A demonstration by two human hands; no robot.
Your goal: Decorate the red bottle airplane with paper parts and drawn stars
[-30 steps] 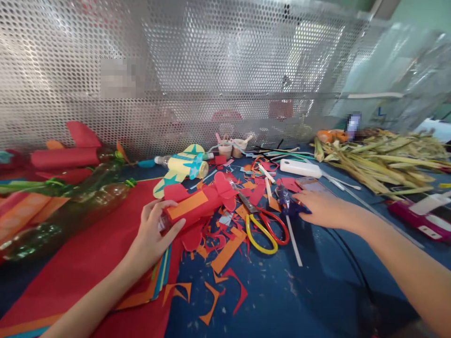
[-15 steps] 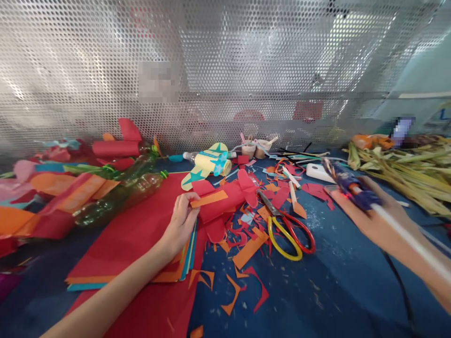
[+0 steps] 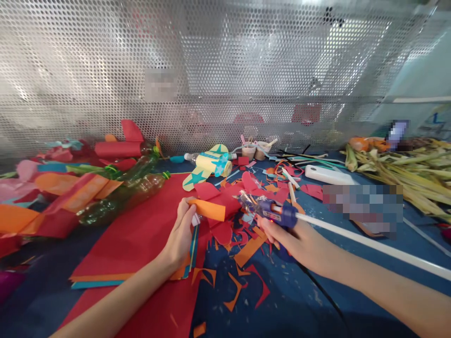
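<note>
My left hand (image 3: 181,230) pinches an orange paper strip (image 3: 211,210), which sticks out to the right over a red paper-covered shape with rounded wings (image 3: 230,198). A small white piece, perhaps a bottle cap, shows beside the left fingers. My right hand (image 3: 296,239) is wrapped round a blue hot glue gun (image 3: 278,213), and a long white glue stick (image 3: 373,240) runs out of its back. The gun's nozzle points left at the red shape, just right of the strip; whether it touches cannot be seen. The scissors are hidden by the right hand.
Stacked red, orange and blue paper (image 3: 130,230) lies at left, near green plastic bottles (image 3: 105,206). A yellow star-covered bottle plane (image 3: 211,164) stands behind. Paper scraps (image 3: 250,251) litter the blue table; dried husks (image 3: 405,173) and a white power strip (image 3: 329,174) lie right.
My right hand has swung the glue gun left, from beside the power strip to the red shape, covering the scissors. The orange strip in my left hand has lifted and turned its face toward me.
</note>
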